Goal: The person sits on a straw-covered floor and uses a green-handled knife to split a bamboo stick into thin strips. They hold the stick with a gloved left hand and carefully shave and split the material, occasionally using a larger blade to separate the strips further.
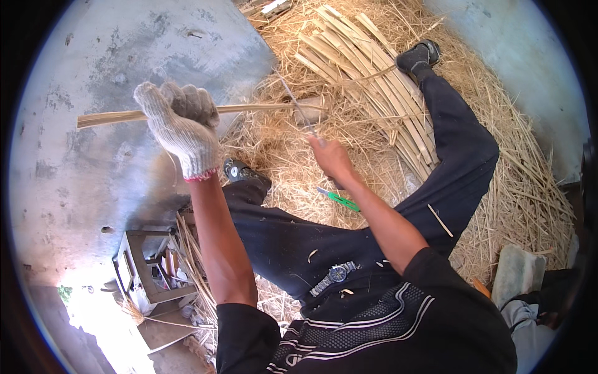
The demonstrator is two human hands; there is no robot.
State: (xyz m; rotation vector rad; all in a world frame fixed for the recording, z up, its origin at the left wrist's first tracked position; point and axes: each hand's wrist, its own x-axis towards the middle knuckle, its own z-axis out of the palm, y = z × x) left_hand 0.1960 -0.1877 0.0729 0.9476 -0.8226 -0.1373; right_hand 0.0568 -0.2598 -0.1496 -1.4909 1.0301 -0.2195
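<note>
In a white knitted glove, my left hand (182, 124) is closed round a long pale strip (111, 118) that looks like split bamboo. One end sticks out to the left of the fist; the other runs right to a small wooden block (306, 115) lying among the shavings. My bare right hand (333, 159) grips a knife (291, 95), its handle mostly hidden by the fingers. The thin blade points up and to the left, crossing the strip near the block; whether it touches cannot be made out. A green utility cutter (339, 199) lies below my right wrist.
Many long split strips (374, 68) lie in a bundle beside my right foot. Pale shavings (529, 193) cover the floor between and beyond my legs. A small wooden stand (152, 268) holding odds and ends is at lower left. A wristwatch (335, 275) lies on my lap.
</note>
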